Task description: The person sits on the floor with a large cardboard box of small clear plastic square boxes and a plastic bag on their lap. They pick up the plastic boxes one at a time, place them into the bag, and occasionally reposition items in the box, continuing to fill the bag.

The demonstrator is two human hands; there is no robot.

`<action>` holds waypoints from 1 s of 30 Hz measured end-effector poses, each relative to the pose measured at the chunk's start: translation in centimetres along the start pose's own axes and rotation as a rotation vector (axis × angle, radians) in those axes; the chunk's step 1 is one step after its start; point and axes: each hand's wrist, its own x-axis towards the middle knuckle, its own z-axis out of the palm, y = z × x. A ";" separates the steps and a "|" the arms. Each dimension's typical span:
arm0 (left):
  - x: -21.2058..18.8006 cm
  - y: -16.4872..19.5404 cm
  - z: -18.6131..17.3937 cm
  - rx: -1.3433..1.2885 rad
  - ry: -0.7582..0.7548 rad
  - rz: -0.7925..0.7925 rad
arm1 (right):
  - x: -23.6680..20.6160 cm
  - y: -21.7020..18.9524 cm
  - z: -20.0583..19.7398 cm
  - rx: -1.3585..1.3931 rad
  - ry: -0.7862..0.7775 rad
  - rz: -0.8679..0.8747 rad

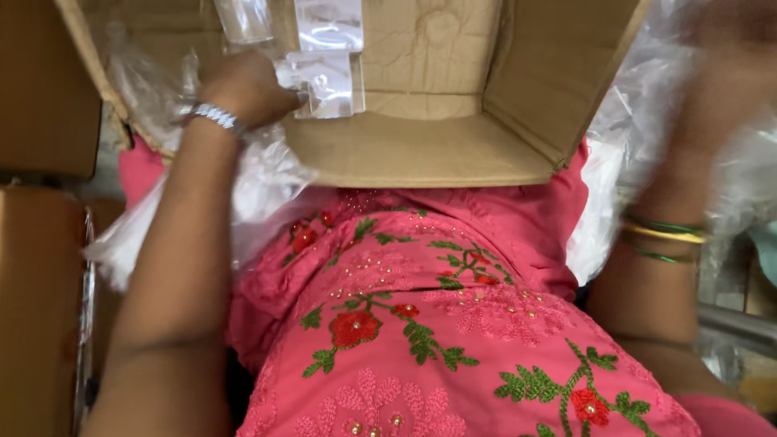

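My left hand (247,85) reaches into an open cardboard box (421,150) that rests on my lap, and its fingers close on a small clear plastic packet (324,81). A silver watch band sits on that wrist. More clear packets (328,24) lie deeper in the box. My right hand (728,65) is raised at the far right, blurred, against crinkled clear plastic bags (639,121); whether it holds anything cannot be made out. Green and gold bangles ring that wrist.
Brown cardboard boxes (40,89) stand at the left. A clear plastic bag (259,186) lies bunched between the box and my left arm. Pink embroidered cloth (429,324) covers my lap. A metal bar (740,324) shows at the right.
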 end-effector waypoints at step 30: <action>3.0 11.0 3.2 -0.470 -0.107 0.109 | -5.3 -5.6 27.0 -0.221 -0.566 0.555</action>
